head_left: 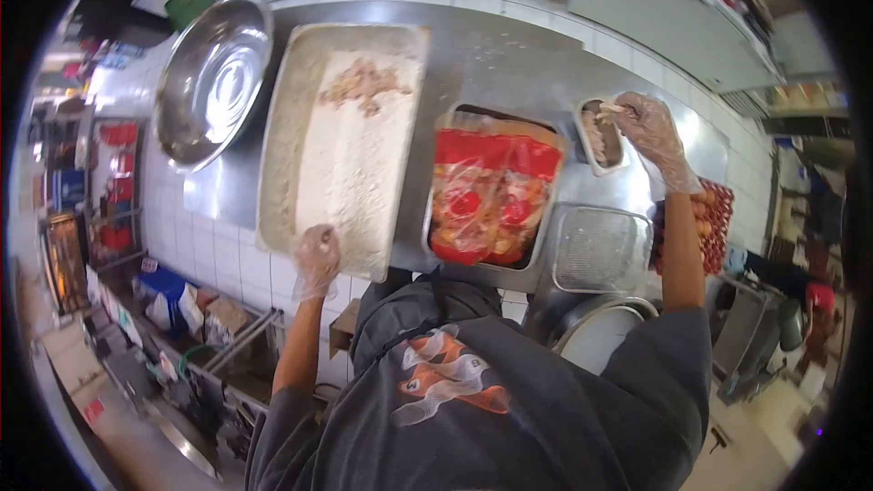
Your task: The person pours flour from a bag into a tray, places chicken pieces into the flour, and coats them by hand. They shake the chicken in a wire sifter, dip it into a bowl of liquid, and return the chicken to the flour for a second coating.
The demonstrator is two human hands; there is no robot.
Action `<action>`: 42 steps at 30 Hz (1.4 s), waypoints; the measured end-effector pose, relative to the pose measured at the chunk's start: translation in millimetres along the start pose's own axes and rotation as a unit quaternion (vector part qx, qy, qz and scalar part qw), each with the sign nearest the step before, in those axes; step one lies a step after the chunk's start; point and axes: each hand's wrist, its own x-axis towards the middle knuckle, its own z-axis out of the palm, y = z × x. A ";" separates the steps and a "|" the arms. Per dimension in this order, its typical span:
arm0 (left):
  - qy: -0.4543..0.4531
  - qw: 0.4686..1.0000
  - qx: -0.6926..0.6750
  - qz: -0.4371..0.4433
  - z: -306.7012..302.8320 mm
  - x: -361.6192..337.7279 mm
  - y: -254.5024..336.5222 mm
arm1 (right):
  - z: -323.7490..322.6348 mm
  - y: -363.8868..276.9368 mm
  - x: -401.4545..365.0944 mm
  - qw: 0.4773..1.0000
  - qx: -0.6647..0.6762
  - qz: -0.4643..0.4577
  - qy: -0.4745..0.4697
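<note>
Steel worktop (pixel 496 64), busy hands
Right hand (pixel 650 127) pinches meat (pixel 611 108) over the small pan (pixel 583 147) at the right edge; left hand (pixel 318 259) rests on the flour tray (pixel 273 173), fingers bent. Best pinch tight.

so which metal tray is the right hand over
The small rectangular metal tin of meat beneath the gloved right hand; the large flour tray and red-bag tray lie further left.
</note>
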 end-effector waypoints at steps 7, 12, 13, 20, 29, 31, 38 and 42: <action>0.018 0.999 -0.030 -0.003 1.1 -1.3 -7.2 | 74.1 -159.1 71.6 0.972 0.170 -0.152 -0.058; 0.042 0.998 -0.054 -0.009 2.8 -2.5 -4.3 | 138.7 -247.4 126.2 0.964 0.163 -0.199 -0.063; 0.046 0.997 -0.058 -0.009 3.0 -2.6 -5.4 | 136.1 -257.4 130.2 0.971 0.132 -0.178 -0.093; 0.026 0.999 -0.018 -0.010 0.8 -1.6 -4.9 | 115.6 -183.2 96.3 0.968 0.218 -0.124 0.031; -0.003 0.999 -0.038 -0.013 4.2 -1.9 -0.5 | 97.7 95.2 -1.6 0.990 -0.069 0.119 0.043; -0.010 0.999 -0.029 -0.023 5.7 0.2 3.3 | 115.3 116.7 6.0 0.993 -0.103 0.042 0.047; -0.046 0.998 0.024 -0.025 7.9 -3.2 -5.9 | 151.5 147.7 29.0 0.968 -0.248 0.011 -0.024; -0.052 0.998 0.020 -0.029 6.4 -2.8 0.3 | 166.0 164.2 32.2 0.965 -0.262 -0.016 0.001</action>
